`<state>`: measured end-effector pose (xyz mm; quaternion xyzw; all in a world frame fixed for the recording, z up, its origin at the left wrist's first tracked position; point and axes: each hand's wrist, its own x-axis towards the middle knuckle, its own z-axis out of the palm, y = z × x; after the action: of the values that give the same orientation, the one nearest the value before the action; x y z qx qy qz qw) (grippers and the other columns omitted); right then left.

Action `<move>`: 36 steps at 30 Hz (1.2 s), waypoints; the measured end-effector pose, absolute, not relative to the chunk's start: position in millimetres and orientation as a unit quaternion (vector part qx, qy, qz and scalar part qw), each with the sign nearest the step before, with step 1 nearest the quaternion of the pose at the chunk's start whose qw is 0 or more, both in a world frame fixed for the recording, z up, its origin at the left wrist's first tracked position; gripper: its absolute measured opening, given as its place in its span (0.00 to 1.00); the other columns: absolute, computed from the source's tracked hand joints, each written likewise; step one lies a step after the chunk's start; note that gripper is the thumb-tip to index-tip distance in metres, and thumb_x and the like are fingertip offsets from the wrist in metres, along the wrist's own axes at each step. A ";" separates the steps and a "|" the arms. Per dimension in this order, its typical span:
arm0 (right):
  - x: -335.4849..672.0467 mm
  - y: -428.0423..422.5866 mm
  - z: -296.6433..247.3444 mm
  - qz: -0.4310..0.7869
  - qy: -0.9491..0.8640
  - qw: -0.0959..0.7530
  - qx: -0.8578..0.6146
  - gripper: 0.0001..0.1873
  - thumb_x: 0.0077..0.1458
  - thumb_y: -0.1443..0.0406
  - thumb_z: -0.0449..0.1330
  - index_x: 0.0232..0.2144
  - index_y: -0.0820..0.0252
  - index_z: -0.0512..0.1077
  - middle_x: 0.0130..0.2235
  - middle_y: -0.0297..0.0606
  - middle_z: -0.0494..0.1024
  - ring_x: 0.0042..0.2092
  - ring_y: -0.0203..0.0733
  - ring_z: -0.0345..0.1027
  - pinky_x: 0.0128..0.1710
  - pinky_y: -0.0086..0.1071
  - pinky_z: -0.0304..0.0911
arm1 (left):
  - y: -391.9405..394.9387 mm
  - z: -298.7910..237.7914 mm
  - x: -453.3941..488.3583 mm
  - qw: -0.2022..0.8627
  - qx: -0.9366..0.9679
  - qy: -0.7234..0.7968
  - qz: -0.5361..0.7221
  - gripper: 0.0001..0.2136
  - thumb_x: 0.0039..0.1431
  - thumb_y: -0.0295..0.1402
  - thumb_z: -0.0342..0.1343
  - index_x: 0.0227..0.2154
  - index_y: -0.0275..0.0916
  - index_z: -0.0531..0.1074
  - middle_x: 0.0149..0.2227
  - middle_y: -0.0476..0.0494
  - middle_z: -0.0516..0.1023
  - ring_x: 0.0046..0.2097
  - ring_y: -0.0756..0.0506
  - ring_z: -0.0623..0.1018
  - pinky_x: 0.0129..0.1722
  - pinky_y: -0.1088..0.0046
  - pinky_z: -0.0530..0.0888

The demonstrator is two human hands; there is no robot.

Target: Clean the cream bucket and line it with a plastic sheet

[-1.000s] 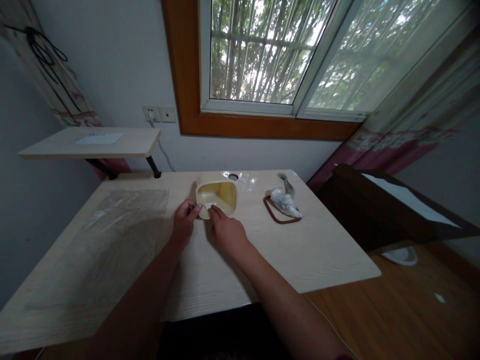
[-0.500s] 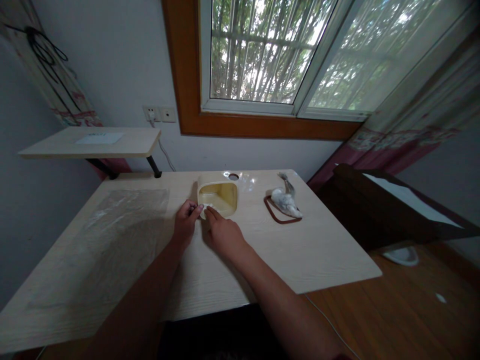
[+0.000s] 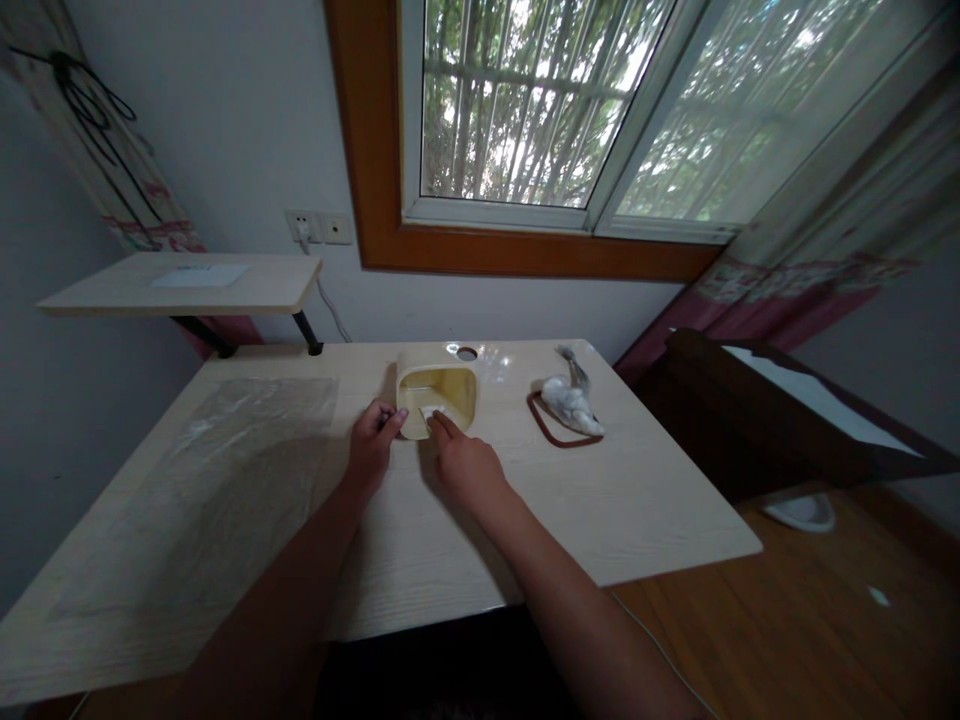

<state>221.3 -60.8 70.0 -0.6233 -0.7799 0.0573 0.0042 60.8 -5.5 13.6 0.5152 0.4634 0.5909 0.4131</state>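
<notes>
A cream plastic container lies on the light wooden table, its open side facing me. My left hand rests at its near left corner with the fingers curled against the rim. My right hand reaches the container's near edge, the fingertips pinching a small white piece at the opening. What the white piece is cannot be made out.
A brown ring-shaped lid with a crumpled grey-white bundle on it lies to the right. A clear plastic sheet covers the table's left part. A small raised shelf stands back left. A dark cabinet is right of the table.
My right hand has shifted a little to the right along the container's near edge, with the white piece now inside the opening. My left hand has stayed at the corner.
</notes>
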 end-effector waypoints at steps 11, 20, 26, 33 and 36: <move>234.2 -67.2 68.2 0.033 -0.772 -0.007 -0.634 0.33 0.63 0.66 0.45 0.70 0.57 0.53 0.73 0.46 0.51 0.44 0.50 0.79 0.41 0.46 0.75 | -4.7 15.9 63.1 0.419 0.508 0.460 0.595 0.13 0.55 0.42 0.62 0.26 0.39 0.67 0.22 0.54 0.68 0.26 0.52 0.69 0.27 0.78 0.67; 215.7 -73.3 63.9 0.069 -0.796 0.032 -0.601 0.35 0.62 0.64 0.47 0.71 0.58 0.50 0.73 0.46 0.48 0.46 0.50 0.78 0.44 0.43 0.74 | -5.1 12.1 60.8 0.423 0.515 0.465 0.583 0.13 0.55 0.42 0.62 0.27 0.39 0.67 0.22 0.54 0.68 0.26 0.51 0.70 0.28 0.77 0.68; 219.4 -71.4 66.0 0.066 -0.795 0.030 -0.602 0.35 0.62 0.65 0.47 0.71 0.57 0.50 0.73 0.45 0.49 0.48 0.50 0.78 0.45 0.44 0.74 | -4.5 13.9 60.5 0.430 0.511 0.461 0.585 0.13 0.55 0.42 0.62 0.27 0.39 0.67 0.22 0.53 0.69 0.26 0.51 0.70 0.28 0.77 0.68; 233.5 -56.4 61.9 0.043 -0.745 -0.010 -0.666 0.32 0.63 0.67 0.45 0.69 0.58 0.54 0.72 0.49 0.52 0.45 0.50 0.79 0.43 0.44 0.74 | -5.4 13.9 61.8 0.422 0.518 0.468 0.579 0.12 0.55 0.41 0.62 0.27 0.40 0.67 0.23 0.54 0.67 0.27 0.51 0.69 0.28 0.77 0.67; 223.9 -55.7 61.0 0.049 -0.755 0.008 -0.654 0.32 0.64 0.67 0.44 0.69 0.59 0.54 0.72 0.50 0.52 0.45 0.51 0.79 0.43 0.44 0.74 | -5.8 13.7 61.6 0.426 0.518 0.460 0.582 0.13 0.56 0.41 0.61 0.26 0.40 0.67 0.23 0.54 0.67 0.27 0.51 0.69 0.29 0.77 0.67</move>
<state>223.9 -55.7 61.0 -0.6542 -0.7547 0.0487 0.0085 61.6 -5.8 13.7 0.5180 0.4597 0.5820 0.4261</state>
